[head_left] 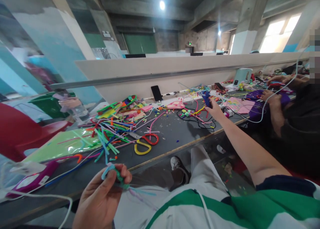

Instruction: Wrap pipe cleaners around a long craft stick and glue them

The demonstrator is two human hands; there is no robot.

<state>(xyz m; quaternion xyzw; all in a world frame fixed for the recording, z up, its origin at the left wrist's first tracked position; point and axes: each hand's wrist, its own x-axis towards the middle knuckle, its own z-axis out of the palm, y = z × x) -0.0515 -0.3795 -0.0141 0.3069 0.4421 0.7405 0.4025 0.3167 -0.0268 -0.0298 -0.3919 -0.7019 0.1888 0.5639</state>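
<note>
While the left hand (103, 190) is pinching a green-and-blue pipe-cleaner piece (119, 177) beside the table's (175, 139) near edge, the right hand (214, 107) is gripping what looks like a blue glue gun (206, 99); a light, steady pinch is probably sparing the fuzz.

Place: looks like a craft workshop to me, tucked into a raw concrete hall;
Ceiling (140, 8): bare beams plus a glaring light (162, 5); super industrial;
Pillars (50, 45): chunky things, blue and white paint low down, grey concrete up top;
Bench (180, 135): one long grey worktop along a low pale partition (150, 68); total maker mess;
Supplies: a heap of colourful fuzzy stems (110, 135); scissors (143, 139) with a red and a yellow handle; scraps all over;
Making: left hand (103, 192) pinching a fuzzy piece (120, 178);
Neighbour: another person (300, 122) at the same bench, so it's shared;
Extras: red chair (15, 132); green bin (50, 105).
</note>
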